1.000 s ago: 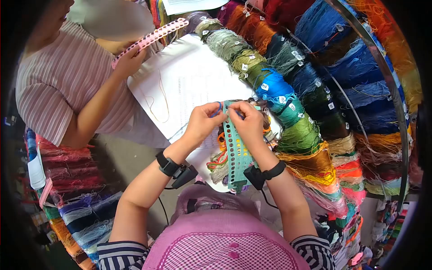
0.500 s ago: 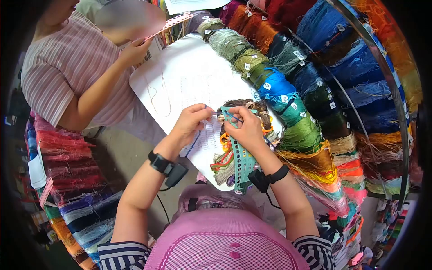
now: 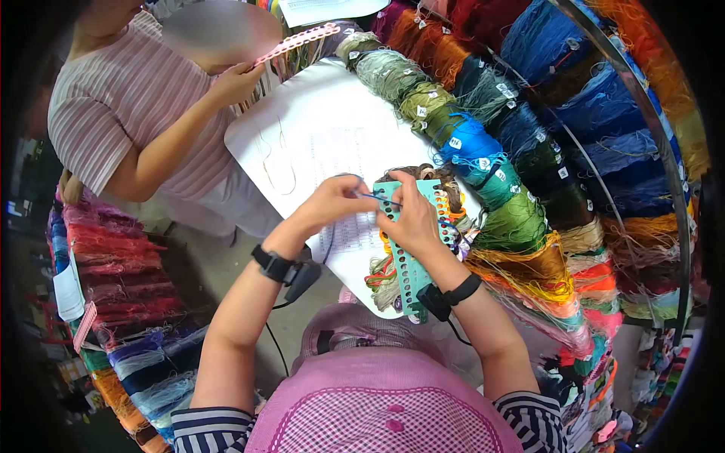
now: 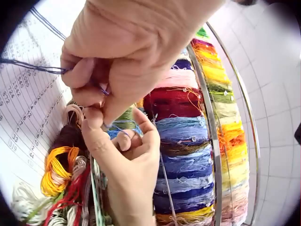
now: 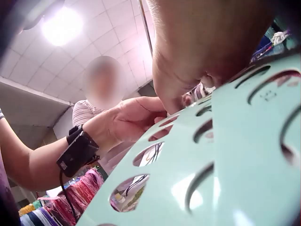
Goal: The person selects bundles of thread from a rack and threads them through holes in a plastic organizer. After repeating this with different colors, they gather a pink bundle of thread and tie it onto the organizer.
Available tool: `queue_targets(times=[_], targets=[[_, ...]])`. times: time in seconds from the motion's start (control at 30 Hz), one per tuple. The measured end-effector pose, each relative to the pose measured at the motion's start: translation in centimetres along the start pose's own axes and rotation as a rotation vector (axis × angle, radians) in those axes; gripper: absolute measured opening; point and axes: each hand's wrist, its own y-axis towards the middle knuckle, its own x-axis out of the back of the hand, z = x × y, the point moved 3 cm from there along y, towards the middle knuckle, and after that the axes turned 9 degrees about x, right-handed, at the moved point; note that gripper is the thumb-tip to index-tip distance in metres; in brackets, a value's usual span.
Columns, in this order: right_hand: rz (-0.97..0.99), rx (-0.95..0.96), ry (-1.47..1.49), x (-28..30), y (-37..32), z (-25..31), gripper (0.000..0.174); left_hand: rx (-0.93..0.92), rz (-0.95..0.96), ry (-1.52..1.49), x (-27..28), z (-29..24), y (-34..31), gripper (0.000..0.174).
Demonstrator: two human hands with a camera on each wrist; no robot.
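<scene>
A mint-green card with rows of punched holes (image 3: pixel 411 281) lies over the edge of the white board, skeins of coloured thread hanging from it. Blue thread (image 4: pixel 35 67) runs through the curled fingers of my left hand (image 3: pixel 332 202), which pinches it beside the card's top left corner. My right hand (image 3: pixel 414 220) is over the card's upper part, thumb and index finger at the blue thread near the top holes. In the left wrist view the fingertips of both hands nearly meet. The card (image 5: pixel 188 179) fills much of the right wrist view, below the right hand (image 5: pixel 207 47).
Printed sheets lie on the white board (image 3: pixel 257 132), with a loose thread on it. Bundles of tagged thread (image 3: pixel 483 170) line the right side; more threads (image 3: pixel 113 264) hang at the left. A person in a striped top (image 3: pixel 113 98) stands at upper left holding a pink holed card (image 3: pixel 298 43).
My left hand first drew away from the card with the blue thread, then came back close to the right hand. The other person's pink card has moved up and right.
</scene>
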Motion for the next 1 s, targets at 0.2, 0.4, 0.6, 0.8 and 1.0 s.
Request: queue_targets(times=[0.2,0.4,0.6,0.8,1.0], targets=[[-0.003,-0.071,-0.038,-0.5,0.6,-1.6,0.057,0.155,-0.387,-0.788,12.0,5.6,-9.8,0.019],[0.022,-0.085,-0.033,-0.4,1.3,-2.2,0.054,0.180,-0.719,-0.930,15.5,11.9,-18.8,0.038],[0.189,-0.128,0.848,0.5,2.9,8.2,0.028,-0.242,-0.047,-0.566,3.9,-1.9,-15.5,0.064],[0.266,-0.163,1.143,0.5,1.8,12.3,0.028,-0.491,-0.267,0.059,2.2,-7.2,-13.6,0.043],[0.163,-0.247,1.079,2.2,0.7,12.6,0.022,-0.311,-0.118,-0.351,1.7,-7.7,-12.7,0.033]])
